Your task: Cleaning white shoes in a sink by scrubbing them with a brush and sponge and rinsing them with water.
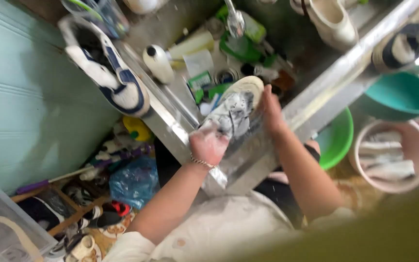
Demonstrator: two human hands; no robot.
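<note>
A stainless steel sink (248, 160) runs diagonally through a cramped washing corner, its basin crowded at the far end with a white bottle (158, 62), green packets and a tap (234, 22). A pale green wall (30, 116) closes in the left side, with a navy-and-white sneaker (107, 68) resting on the sink's rim against it. Over the basin, a soapy white shoe (233, 109) is held sole-up between both hands: the left hand (208, 144) has its grip clenched around the heel end, and the right hand (271, 110) is pressed flat along the shoe's side, its grip not closed. Beyond the sink's right edge sit a green basin (340, 140), a teal bowl (403, 94) and a pink bucket (415, 145) holding shoes. Below left, a wooden rack (64, 213) of shoes and a blue bag (134, 182) fill the floor, leaving little free room.
</note>
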